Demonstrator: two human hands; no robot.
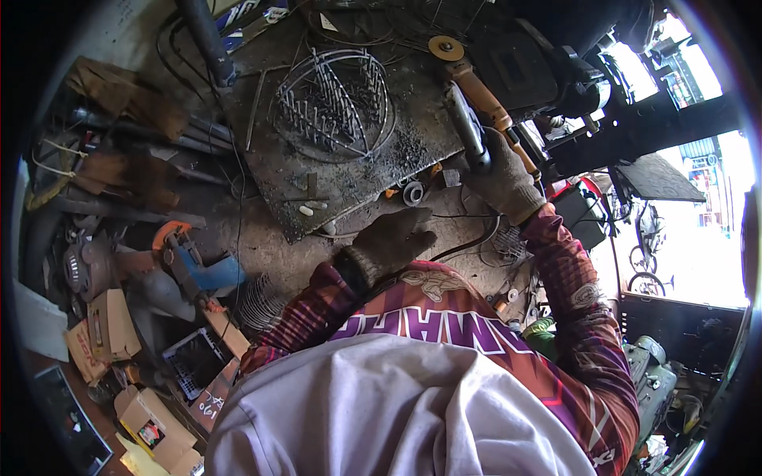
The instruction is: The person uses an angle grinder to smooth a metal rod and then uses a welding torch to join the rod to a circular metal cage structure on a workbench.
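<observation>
My right hand (pixel 505 181), in a grey work glove, grips the dark body of a power tool (pixel 468 131) at the right edge of a sooty metal plate (pixel 278 170). A yellow-handled angle grinder (pixel 475 83) with a round disc lies just beyond it. My left hand (pixel 394 238), in a dark glove, hovers flat with fingers apart over the dirt floor near a small ring-shaped part (pixel 413 193). On the plate sits a round wire frame (pixel 333 103) studded with short upright rods.
A blue and orange power tool (pixel 194 266) lies at the left among cardboard boxes (pixel 107 329) and a coil spring (pixel 258 301). Pipes and scrap pile up at the far left. A black cable (pixel 468 242) runs across the floor. Dark machinery stands at the upper right.
</observation>
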